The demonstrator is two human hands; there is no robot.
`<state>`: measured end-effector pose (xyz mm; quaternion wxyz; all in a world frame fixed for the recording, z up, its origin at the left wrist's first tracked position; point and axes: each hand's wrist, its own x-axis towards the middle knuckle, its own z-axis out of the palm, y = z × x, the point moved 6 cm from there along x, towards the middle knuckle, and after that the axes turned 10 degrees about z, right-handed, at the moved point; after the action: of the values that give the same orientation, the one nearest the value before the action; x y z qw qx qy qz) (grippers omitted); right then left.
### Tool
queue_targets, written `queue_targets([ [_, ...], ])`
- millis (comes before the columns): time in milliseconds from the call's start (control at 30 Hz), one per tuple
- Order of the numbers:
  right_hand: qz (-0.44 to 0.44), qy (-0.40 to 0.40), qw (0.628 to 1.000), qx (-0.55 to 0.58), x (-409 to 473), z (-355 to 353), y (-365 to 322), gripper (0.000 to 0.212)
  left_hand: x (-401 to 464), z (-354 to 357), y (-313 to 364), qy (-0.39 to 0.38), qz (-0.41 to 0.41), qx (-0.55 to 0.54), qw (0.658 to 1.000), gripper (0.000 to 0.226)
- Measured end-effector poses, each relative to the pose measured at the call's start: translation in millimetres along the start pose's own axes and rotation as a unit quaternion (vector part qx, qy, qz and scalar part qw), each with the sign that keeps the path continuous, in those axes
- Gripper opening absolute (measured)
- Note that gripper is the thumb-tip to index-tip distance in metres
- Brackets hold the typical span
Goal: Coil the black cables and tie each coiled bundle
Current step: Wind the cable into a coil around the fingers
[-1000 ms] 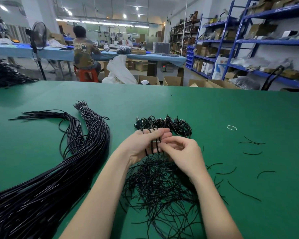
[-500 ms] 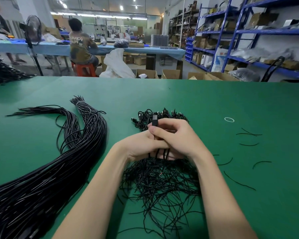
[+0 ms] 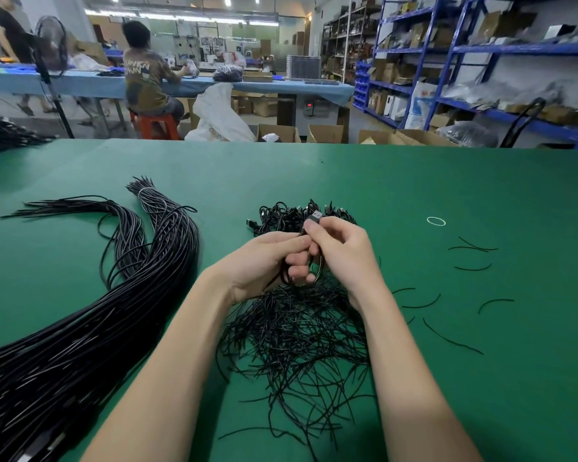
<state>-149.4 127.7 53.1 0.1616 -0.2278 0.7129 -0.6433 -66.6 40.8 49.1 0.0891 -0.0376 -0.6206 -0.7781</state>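
Over the green surface (image 3: 414,181), both hands are together on one coiled cable (image 3: 318,266): left hand (image 3: 264,261) grips the loops, right hand (image 3: 341,251) pinches the plug end (image 3: 315,215).

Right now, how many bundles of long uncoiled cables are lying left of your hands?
2. The outer bundle curves in from far left; the inner bundle, tied white near its tip, lies beside it. They merge nearer you, possibly hiding others.
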Motion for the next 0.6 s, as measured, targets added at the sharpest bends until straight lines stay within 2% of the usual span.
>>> queue_targets([
  [100,-0.006,0.035,0.999,0.015,1,3,5,0.017,4,0,-3,0.036,0.004,-0.01,0.999,0.025],
  [200,-0.012,0.042,0.998,0.05,0,6,8,0.018,8,1,-5,0.06,0.02,0.01,0.998,0.028],
  [367,0.011,-0.031,0.989,0.146,0,11,20,0.011,9,-9,-5,0.116,0.041,0.019,0.992,0.031],
  [533,0.053,-0.09,0.986,0.133,1,8,37,0.022,6,-15,-4,0.143,0.04,-0.055,0.987,0.033],
  [600,0.048,-0.085,0.984,0.147,1,7,38,0.018,7,-15,-4,0.147,0.037,-0.053,0.987,0.034],
])
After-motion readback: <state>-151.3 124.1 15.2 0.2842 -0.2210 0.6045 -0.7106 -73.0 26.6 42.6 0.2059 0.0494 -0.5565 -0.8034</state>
